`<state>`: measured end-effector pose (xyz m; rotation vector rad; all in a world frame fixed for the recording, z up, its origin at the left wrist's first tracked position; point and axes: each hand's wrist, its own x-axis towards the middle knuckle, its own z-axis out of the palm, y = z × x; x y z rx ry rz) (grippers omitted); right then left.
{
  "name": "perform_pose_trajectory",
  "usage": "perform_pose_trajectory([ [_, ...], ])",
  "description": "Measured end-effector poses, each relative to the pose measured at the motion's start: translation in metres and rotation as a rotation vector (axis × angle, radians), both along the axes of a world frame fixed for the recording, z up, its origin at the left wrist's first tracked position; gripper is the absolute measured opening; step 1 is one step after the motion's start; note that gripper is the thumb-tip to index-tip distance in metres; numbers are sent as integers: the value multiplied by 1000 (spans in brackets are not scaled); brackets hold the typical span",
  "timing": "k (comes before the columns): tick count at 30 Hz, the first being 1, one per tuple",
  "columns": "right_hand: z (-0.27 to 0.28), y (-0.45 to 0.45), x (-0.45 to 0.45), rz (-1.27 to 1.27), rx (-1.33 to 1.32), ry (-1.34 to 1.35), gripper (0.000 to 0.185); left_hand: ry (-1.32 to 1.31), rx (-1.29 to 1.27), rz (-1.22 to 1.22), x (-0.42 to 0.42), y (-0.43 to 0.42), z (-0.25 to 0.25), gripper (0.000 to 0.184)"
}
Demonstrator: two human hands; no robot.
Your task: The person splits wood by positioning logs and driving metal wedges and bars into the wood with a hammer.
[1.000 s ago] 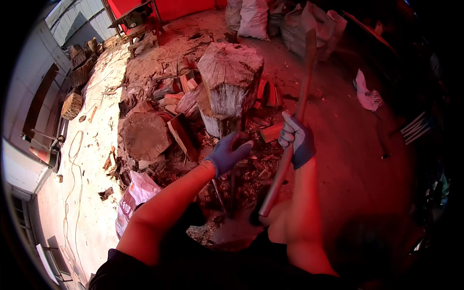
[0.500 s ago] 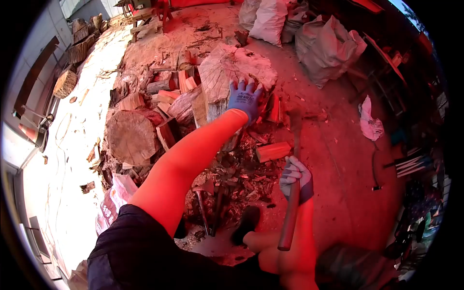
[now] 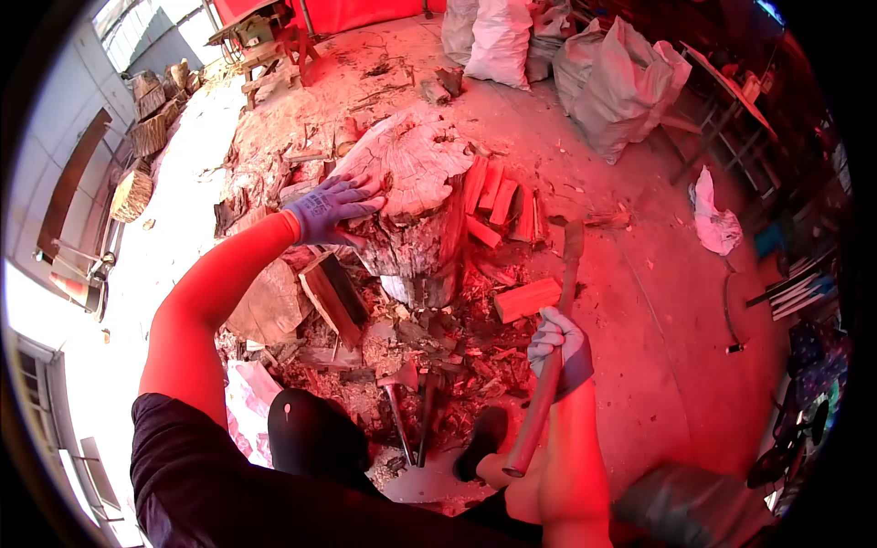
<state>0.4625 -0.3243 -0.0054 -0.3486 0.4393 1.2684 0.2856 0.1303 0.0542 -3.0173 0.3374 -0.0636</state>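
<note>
My left hand (image 3: 336, 208), in a grey-blue work glove, lies with fingers spread against the left edge of a large wood stump (image 3: 416, 173). The stump has a cracked, pale top and rough bark sides. My right hand (image 3: 560, 347), gloved too, is closed round the wooden handle of an axe (image 3: 534, 416). Its handle end points down towards me, and the narrow dark head, seen edge-on, is at the top. Just beyond my right hand a split piece of firewood (image 3: 528, 300) lies on the floor.
Several split logs (image 3: 498, 196) lie right of the stump. A round log (image 3: 269, 306) and a split wedge (image 3: 331, 297) are at its left. Two more tool handles (image 3: 402, 425) stand near my feet among bark chips. Filled sacks (image 3: 621, 87) stand behind, right.
My left hand has moved from the stump's near right edge to its left side. The stump has turned, and split logs at its right now show. My right hand keeps the axe.
</note>
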Motion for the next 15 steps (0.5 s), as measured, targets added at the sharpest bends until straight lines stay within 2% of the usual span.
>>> perform_pose_trajectory([
  [1,1,3,3,-17,-63,-22,35,-10,1,5,-2,6,6,95],
  [3,1,5,8,-6,-36,-9,34,149,-66,83,-5,8,25,95],
  [4,2,6,8,-10,-6,16,33,262,-183,168,6,0,43,93],
  [5,3,6,10,-19,-5,18,33,62,-371,168,18,6,31,89],
  [7,4,5,9,-12,-19,-5,31,-146,-651,523,64,14,22,90],
  [9,4,6,11,-13,35,45,29,-256,-717,708,123,42,1,87],
  [10,2,5,11,-1,80,94,27,-258,-717,697,147,50,-6,87],
  [12,-1,5,15,-2,97,126,24,-213,-607,927,190,63,-8,90],
  [13,-7,2,16,5,105,168,21,-213,-606,917,203,58,-7,90],
  [15,-19,-2,16,-3,90,178,18,-90,-534,944,224,50,1,110],
])
